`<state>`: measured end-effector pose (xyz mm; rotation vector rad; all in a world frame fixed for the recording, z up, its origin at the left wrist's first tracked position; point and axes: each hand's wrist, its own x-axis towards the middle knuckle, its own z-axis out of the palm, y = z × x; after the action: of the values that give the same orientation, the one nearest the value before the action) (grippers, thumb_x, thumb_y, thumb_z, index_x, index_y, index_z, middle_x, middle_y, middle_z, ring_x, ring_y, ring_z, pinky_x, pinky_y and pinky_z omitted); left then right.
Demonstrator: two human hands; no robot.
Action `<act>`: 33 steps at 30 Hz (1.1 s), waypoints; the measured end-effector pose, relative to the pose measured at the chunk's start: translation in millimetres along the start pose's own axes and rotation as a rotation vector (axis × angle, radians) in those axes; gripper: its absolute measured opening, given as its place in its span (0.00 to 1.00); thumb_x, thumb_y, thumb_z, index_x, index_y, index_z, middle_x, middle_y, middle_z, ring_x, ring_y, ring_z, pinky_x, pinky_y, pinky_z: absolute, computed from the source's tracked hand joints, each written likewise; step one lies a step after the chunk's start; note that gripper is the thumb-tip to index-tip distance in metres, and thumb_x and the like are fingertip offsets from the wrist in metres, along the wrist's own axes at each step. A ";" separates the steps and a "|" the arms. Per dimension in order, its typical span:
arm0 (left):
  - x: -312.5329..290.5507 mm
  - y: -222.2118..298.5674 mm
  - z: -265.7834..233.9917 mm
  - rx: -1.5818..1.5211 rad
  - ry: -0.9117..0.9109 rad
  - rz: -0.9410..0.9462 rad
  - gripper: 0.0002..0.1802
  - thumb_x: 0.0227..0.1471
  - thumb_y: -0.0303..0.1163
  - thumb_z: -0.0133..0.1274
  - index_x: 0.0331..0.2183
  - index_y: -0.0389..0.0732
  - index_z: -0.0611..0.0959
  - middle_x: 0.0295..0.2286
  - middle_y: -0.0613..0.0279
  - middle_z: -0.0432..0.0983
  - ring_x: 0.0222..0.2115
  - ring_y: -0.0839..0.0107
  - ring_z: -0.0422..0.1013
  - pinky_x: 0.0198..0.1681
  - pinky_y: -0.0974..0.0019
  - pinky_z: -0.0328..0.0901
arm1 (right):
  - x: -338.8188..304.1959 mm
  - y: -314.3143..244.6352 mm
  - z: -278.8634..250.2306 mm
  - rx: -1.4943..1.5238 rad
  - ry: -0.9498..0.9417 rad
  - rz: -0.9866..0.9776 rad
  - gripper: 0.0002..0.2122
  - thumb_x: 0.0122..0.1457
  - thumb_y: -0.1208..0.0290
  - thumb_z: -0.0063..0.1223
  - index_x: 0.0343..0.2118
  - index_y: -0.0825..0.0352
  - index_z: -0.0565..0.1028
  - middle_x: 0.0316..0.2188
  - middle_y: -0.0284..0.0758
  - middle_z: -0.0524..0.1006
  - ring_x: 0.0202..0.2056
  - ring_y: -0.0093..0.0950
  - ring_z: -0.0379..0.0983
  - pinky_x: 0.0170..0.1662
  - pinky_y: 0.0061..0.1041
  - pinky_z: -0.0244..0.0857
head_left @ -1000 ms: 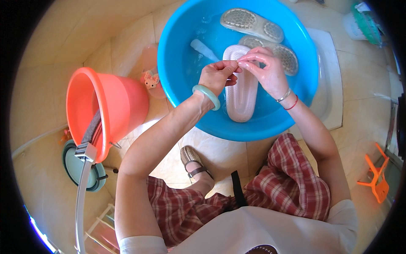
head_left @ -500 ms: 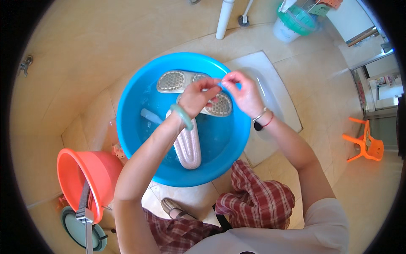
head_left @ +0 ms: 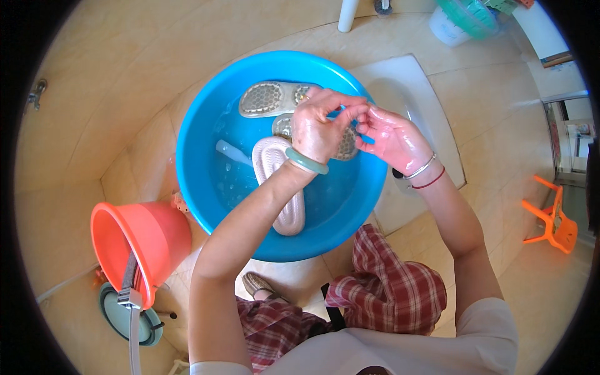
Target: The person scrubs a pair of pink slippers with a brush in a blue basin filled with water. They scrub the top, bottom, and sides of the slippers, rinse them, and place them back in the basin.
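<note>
Over a large blue basin (head_left: 187, 181) of water, my two hands meet at the fingertips. My left hand (head_left: 322, 125), with a green bangle at its wrist, pinches thumb and forefinger at the fingertips of my right hand; anything between them is too small to make out. Wet and palm up, my right hand (head_left: 397, 140) has its fingers apart and loosely curled. Below them lie a shoe with a patterned clear sole turned up (head_left: 262, 99), a second such sole (head_left: 345, 147) partly hidden by my left hand, a pale pink ridged, sole-shaped piece (head_left: 289, 212) and a white handle (head_left: 232, 152).
At the left stands a coral bucket (head_left: 169, 234) with a hose-like pipe (head_left: 133, 319) at its rim and a round green stool (head_left: 147, 325) below. A white floor pan (head_left: 437, 125) is set right of the basin. An orange chair (head_left: 559, 231) stands far right; a white-green bucket (head_left: 453, 28) is behind.
The view has shifted, so the basin sits higher and further right. My right hand has turned palm up and its pinch has loosened; my left fingers now pinch at its fingertips.
</note>
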<state>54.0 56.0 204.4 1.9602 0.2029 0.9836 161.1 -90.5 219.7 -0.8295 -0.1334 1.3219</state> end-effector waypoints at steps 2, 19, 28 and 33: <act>-4.2 -3.9 -2.8 -0.241 0.032 -0.292 0.05 0.47 0.29 0.63 0.30 0.40 0.86 0.25 0.63 0.80 0.27 0.74 0.72 0.33 0.69 0.66 | -2.9 -2.1 9.7 -0.082 0.012 -0.001 0.10 0.63 0.65 0.50 0.41 0.65 0.77 0.36 0.27 0.75 0.36 0.18 0.69 0.42 0.23 0.65; -31.6 -38.4 -53.4 -0.841 -0.101 -1.298 0.18 0.61 0.50 0.47 0.44 0.48 0.79 0.40 0.70 0.79 0.37 0.79 0.69 0.43 0.68 0.62 | 57.0 50.6 11.8 -1.018 0.168 -0.810 0.05 0.59 0.77 0.56 0.37 0.70 0.77 0.34 0.33 0.79 0.28 0.19 0.72 0.31 0.16 0.65; -53.2 -61.8 -66.6 -1.026 -0.037 -1.468 0.25 0.63 0.53 0.39 0.50 0.49 0.76 0.49 0.71 0.75 0.44 0.77 0.67 0.49 0.66 0.60 | 80.5 44.4 24.5 -0.268 0.077 -0.178 0.10 0.63 0.73 0.49 0.45 0.69 0.74 0.36 0.36 0.78 0.16 0.13 0.60 0.17 0.14 0.48; -49.4 -22.2 -77.1 -1.183 0.074 -1.553 0.28 0.64 0.56 0.34 0.49 0.47 0.77 0.48 0.70 0.75 0.46 0.75 0.66 0.50 0.65 0.57 | 58.6 44.5 52.9 -0.736 0.192 -0.249 0.06 0.60 0.74 0.55 0.39 0.66 0.77 0.32 0.33 0.78 0.20 0.15 0.65 0.21 0.14 0.56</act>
<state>-28.4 94.9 180.5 0.3101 0.7897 -0.0185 114.2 -13.7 209.6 -1.5006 -0.5748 0.9430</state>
